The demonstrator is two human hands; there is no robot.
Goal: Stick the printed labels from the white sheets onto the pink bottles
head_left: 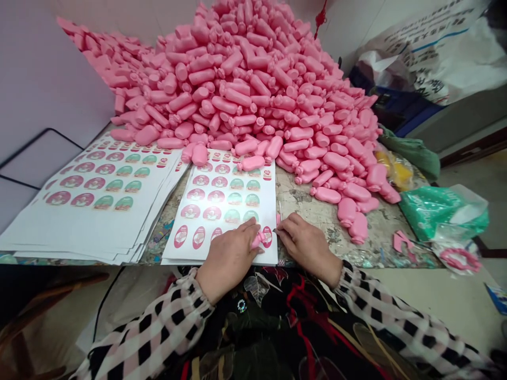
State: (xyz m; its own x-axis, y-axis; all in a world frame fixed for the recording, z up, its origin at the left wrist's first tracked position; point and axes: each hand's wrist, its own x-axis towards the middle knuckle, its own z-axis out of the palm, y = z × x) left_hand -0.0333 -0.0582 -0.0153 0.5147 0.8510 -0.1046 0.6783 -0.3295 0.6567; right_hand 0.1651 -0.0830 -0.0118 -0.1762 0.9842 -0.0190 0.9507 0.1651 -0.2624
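My left hand point(232, 252) rests on the lower right of a sheet of stickers point(233, 253), its fingers closed around a small pink plastic bottle point(257, 240), mostly hidden by them. Beside the sheet's right edge, my right hand point(303, 240) pinches a thin metal tool point(280, 208); its kind is not clear. A dark tip points from these fingers toward a red oval sticker point(267, 237) near the left hand. Rows of pink, green and red stickers cover the sheet. Behind both hands rises a large heap of similar pink bottles point(245, 89), some lying on the sheet's far end.
More sticker sheets point(79, 227) are stacked at the left. On the right lie a green plastic packet point(439, 211), pink scraps point(404, 243) and a pink ring-shaped piece point(459, 259). A white printed sack point(443, 58) stands behind. The worn tabletop point(304, 211) ends just before my body.
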